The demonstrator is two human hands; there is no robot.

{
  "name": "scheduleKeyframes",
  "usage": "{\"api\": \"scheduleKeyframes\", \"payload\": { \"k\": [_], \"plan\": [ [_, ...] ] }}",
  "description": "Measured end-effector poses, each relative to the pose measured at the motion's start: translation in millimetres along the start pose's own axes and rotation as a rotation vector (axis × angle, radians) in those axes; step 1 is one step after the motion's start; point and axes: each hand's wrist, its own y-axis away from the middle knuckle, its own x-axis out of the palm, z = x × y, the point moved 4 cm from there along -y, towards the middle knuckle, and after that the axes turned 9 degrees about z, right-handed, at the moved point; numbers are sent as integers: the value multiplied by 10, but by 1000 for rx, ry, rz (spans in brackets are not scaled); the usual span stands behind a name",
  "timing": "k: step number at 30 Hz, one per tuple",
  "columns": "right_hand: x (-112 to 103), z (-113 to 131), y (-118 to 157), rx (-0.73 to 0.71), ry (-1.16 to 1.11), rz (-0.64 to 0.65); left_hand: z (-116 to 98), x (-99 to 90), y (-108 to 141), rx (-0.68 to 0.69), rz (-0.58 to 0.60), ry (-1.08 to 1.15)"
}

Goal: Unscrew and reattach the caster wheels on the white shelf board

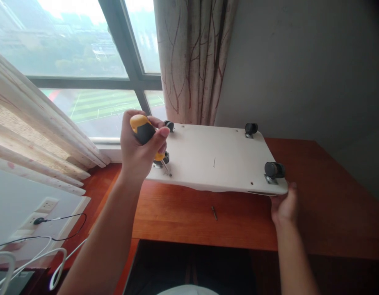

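Left hand has fingers round screwdriver, tip down at white board; right hand holds its corner, likely steadying it, 4 casters up.

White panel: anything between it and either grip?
Left grip: yes, the screwdriver it holds, shaft angled down to the panel beside the near-left caster. Right grip: nothing visible; it holds the panel's near-right corner directly.

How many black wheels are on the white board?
4, one near each corner: far-left wheel and near-left wheel, both partly hidden by the left hand; far-right wheel; and near-right wheel, close to the right hand.
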Motion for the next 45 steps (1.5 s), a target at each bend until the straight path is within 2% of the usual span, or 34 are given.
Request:
{"api": "scheduleKeyframes", "payload": {
  "k": [3,5,8,10,13,14,17,19,23,26,33,40,45],
  "plan": [
    [-133,127,62,-65,56,-163,-6,-6,4,-53,49,64],
    [-205,272,152,-161,100,-281,-12,-11,5,-62,76,73],
    [-143,501,370,-365,185,-355,-22,-12,13,-38,75,31],
    [39,581,539,-438,245,-268,-22,-11,23,-4,48,-2],
    [437,578,810,-438,341,-11,-10,-12,38,58,20,3],
    [588,565,902,-436,385,91,-3,-8,40,64,31,22],
    [1101,497,1146,-372,599,522,9,12,39,17,78,69],
    [1420,486,1273,-396,719,745,-5,28,40,-29,89,47],
    [1948,462,1383,-462,861,951,-75,33,50,25,34,-30],
    [2256,368,1426,-530,1005,1055,-85,-2,58,62,-14,-14],
    [2702,82,1468,-592,1269,1186,-84,-19,42,-27,67,105],
    [2874,-15,1472,-574,1319,1207,-120,20,43,31,63,-8],
    [2894,16,1482,-571,1340,1245,-236,-8,55,75,-62,-12]
  ]
}}
